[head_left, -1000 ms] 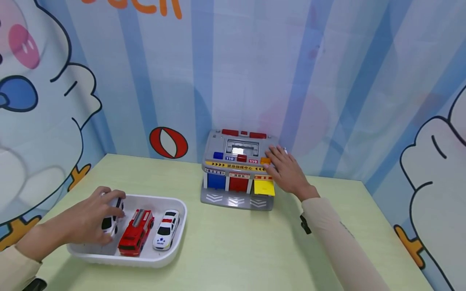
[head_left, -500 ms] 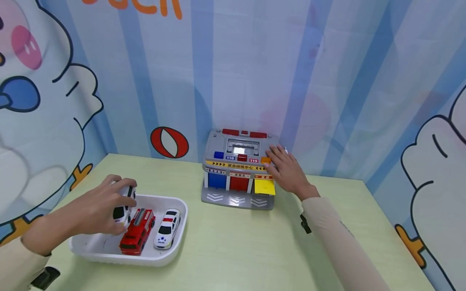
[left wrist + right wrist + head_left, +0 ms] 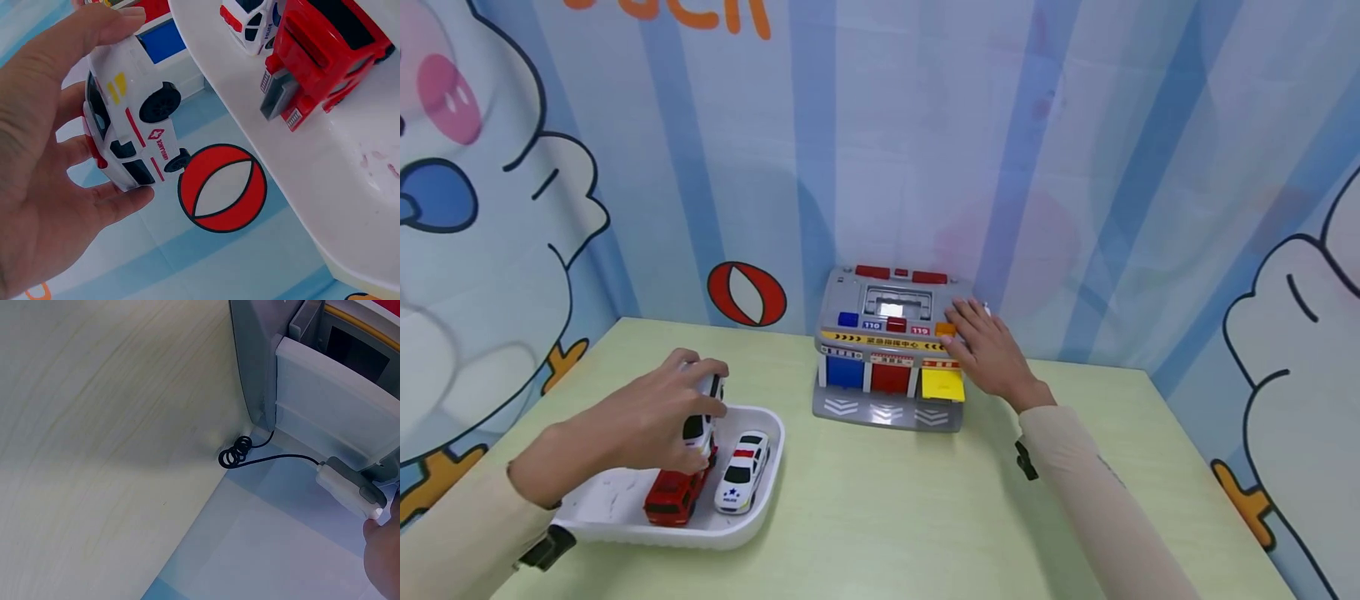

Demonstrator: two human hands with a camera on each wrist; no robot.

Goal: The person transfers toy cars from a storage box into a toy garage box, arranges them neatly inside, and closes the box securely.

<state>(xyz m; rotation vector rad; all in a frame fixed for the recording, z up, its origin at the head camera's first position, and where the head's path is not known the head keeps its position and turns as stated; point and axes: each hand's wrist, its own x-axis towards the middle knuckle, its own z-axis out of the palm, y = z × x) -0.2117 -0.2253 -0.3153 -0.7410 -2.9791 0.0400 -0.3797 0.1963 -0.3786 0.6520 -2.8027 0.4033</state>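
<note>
My left hand (image 3: 647, 417) grips a white toy ambulance (image 3: 134, 134) between thumb and fingers, raised above the white tray (image 3: 722, 540). In the head view the ambulance partly covers a red toy fire truck (image 3: 672, 500) in the tray; a white toy police car (image 3: 743, 473) lies to its right. My right hand (image 3: 992, 354) rests with extended fingers on the right top edge of a grey toy rescue station (image 3: 887, 340), by its orange button. The station's yellow door (image 3: 943, 385) is raised; its blue (image 3: 845, 372) and red (image 3: 891, 378) doors are down.
The pale green table (image 3: 880, 517) meets a striped blue backdrop (image 3: 910, 150) behind the station. In the right wrist view a white and grey handset (image 3: 350, 487) hangs on a coiled black cord (image 3: 236, 453) beside the station.
My left hand has lifted the ambulance out of the tray's left side and carried it right, over the fire truck. My right hand stays on the station.
</note>
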